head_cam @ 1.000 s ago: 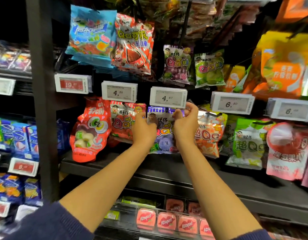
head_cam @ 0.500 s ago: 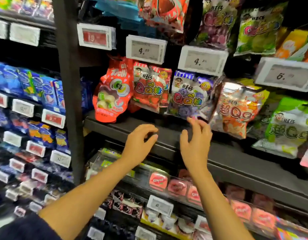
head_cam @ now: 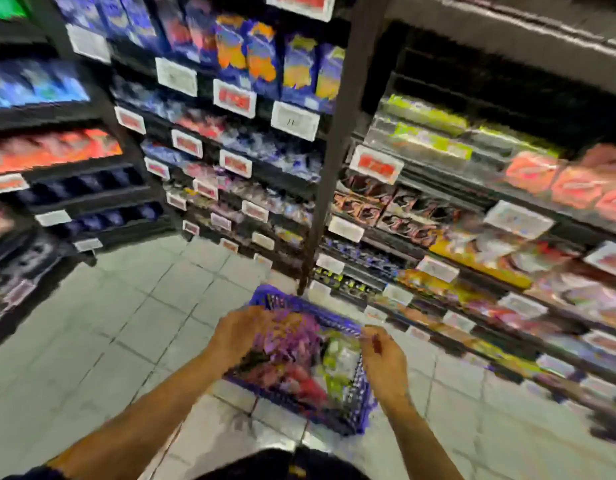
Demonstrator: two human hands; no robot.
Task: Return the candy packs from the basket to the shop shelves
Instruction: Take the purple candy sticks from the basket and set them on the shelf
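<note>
The basket [head_cam: 351,396] sits on the floor [head_cam: 126,323] just before the shelves [head_cam: 472,237], packs [head_cam: 299,358] heaped inside for easy reach, with the left hand [head_cam: 239,332] and right hand [head_cam: 382,358] poised over it, though blur hides whether either grips anything.

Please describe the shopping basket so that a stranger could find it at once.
Look at the pale tiled floor before the shelves. The basket stands there, beneath both hands. It alone is purple mesh, holding mixed candy packs.
</note>
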